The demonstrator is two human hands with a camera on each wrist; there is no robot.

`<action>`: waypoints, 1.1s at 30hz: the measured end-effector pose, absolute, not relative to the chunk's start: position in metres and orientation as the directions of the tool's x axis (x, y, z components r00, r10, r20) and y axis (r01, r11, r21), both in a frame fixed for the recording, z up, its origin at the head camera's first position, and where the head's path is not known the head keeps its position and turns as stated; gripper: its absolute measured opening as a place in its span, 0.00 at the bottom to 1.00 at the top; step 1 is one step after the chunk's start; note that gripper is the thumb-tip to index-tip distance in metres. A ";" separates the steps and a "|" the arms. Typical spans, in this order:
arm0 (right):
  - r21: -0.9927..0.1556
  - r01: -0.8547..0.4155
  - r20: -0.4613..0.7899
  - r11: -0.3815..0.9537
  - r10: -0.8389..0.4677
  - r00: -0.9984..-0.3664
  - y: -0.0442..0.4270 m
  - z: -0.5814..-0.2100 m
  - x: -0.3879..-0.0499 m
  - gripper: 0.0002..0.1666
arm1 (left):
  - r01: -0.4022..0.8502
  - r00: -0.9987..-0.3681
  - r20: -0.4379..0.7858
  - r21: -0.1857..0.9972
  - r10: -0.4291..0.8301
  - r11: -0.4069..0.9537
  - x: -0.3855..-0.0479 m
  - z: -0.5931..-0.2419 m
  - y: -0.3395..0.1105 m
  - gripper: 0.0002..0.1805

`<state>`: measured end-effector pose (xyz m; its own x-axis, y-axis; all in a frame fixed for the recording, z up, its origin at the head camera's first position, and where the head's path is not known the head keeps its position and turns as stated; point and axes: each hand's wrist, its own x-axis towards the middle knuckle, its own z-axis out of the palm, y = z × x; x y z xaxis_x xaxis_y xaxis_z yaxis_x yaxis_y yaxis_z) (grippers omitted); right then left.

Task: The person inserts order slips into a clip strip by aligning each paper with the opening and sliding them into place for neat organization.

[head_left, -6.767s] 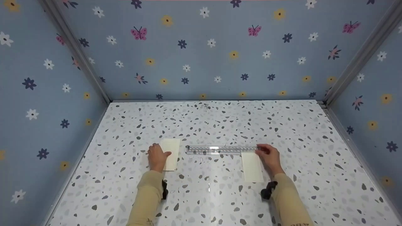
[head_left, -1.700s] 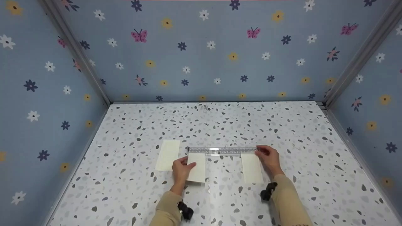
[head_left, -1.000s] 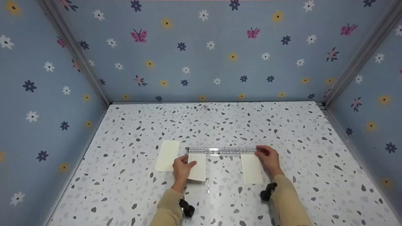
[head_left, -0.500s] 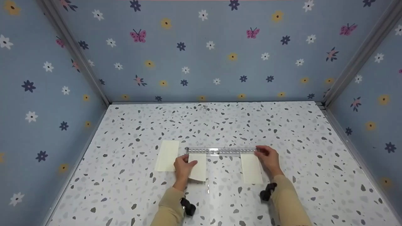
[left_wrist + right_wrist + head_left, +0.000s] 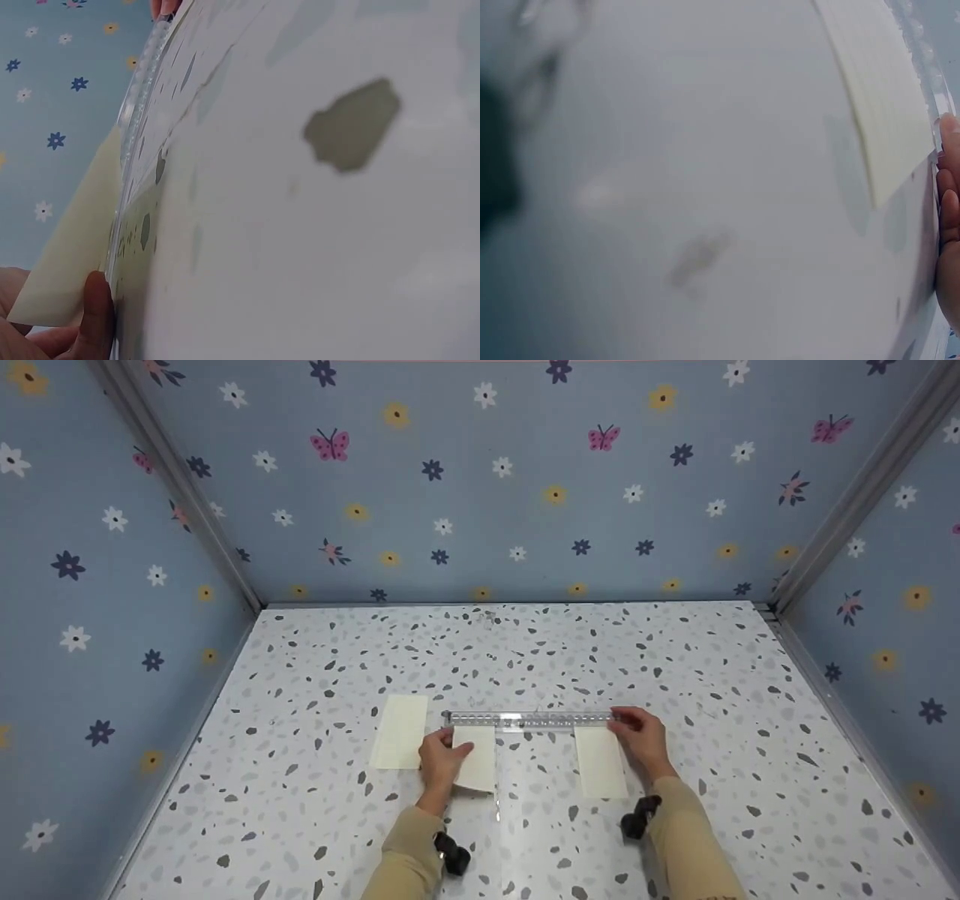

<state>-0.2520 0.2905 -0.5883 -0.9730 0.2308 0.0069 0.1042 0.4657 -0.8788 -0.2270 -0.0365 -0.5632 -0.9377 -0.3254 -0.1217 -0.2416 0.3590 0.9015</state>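
Observation:
A clear plastic strip [image 5: 540, 720] with a row of small bead-like shapes lies crosswise on the speckled table. My left hand [image 5: 441, 761] pinches a cream paper slip [image 5: 475, 757] between thumb and fingers. The slip's top edge meets the strip near its left end, and its lower edge is lifted, as the left wrist view shows with the tilted paper [image 5: 71, 240]. My right hand [image 5: 643, 735] holds the strip's right end between thumb and fingers. Beneath that end lies a second cream slip [image 5: 601, 765], its layered edge showing in the right wrist view. Contact under the left fingers is partly hidden.
Another cream paper stack [image 5: 400, 733] lies flat to the left of the left hand. Blue flowered walls [image 5: 480, 510] enclose the table [image 5: 480, 652] at the back and both sides. A black wrist camera [image 5: 452, 853] sits on each forearm.
My left hand moved from the left paper stack to the strip's left end with a slip, then shifted slightly right with it. The right hand and strip stay nearly still.

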 end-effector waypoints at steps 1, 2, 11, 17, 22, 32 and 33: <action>-0.878 0.100 0.013 0.468 0.231 -0.973 0.291 -0.588 -0.252 0.18 | -0.236 -0.938 -0.114 0.901 -0.328 0.363 -0.227 -0.563 -0.036 0.23; -0.875 0.096 0.019 0.475 0.232 -0.973 0.291 -0.589 -0.252 0.18 | -0.230 -0.939 -0.106 0.901 -0.329 0.367 -0.227 -0.563 -0.036 0.23; -0.870 0.125 -0.007 0.477 0.242 -0.970 0.291 -0.588 -0.253 0.18 | -0.178 -0.949 -0.058 0.910 -0.311 0.374 -0.228 -0.563 -0.033 0.22; -0.872 0.135 -0.023 0.471 0.236 -0.971 0.291 -0.587 -0.252 0.18 | -0.141 -0.952 -0.021 0.917 -0.307 0.373 -0.229 -0.567 -0.032 0.21; -0.874 0.143 -0.036 0.464 0.232 -0.972 0.291 -0.586 -0.252 0.18 | -0.143 -0.950 -0.023 0.918 -0.311 0.371 -0.230 -0.570 -0.030 0.21; -0.875 0.097 0.016 0.475 0.228 -0.974 0.290 -0.588 -0.251 0.18 | -0.175 -0.947 -0.059 0.920 -0.317 0.350 -0.228 -0.570 -0.024 0.22; -0.875 0.088 0.026 0.476 0.228 -0.973 0.290 -0.588 -0.251 0.19 | -0.178 -0.946 -0.061 0.919 -0.319 0.352 -0.228 -0.570 -0.024 0.22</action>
